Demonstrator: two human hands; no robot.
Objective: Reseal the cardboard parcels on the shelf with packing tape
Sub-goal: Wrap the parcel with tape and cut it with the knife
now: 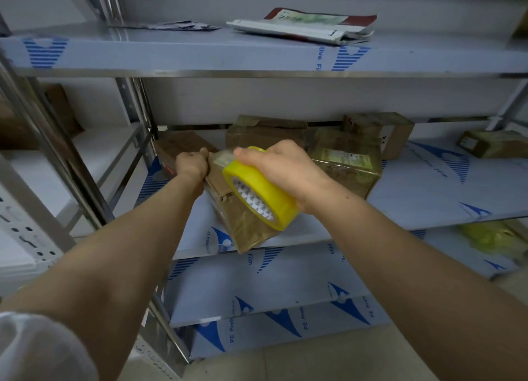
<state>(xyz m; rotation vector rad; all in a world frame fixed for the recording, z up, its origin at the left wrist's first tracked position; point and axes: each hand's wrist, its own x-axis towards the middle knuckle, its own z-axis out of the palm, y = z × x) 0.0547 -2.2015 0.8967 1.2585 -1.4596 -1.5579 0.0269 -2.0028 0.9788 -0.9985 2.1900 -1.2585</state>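
A long cardboard parcel (243, 220) lies on the middle shelf (414, 197), its near end jutting over the shelf's front edge. My left hand (192, 165) grips the parcel's far end with curled fingers. My right hand (278, 169) holds a yellow roll of packing tape (258, 187) just above the parcel. A short clear strip of tape runs from the roll toward my left hand. The parcel's top flap looks torn and creased under the roll.
Several more taped cardboard parcels (345, 160) stand at the back of the same shelf. The upper shelf (171, 54) carries flat printed pouches (303, 26). Steel uprights (51, 152) stand at the left. A yellow bag (485, 235) lies on the lower shelf at the right.
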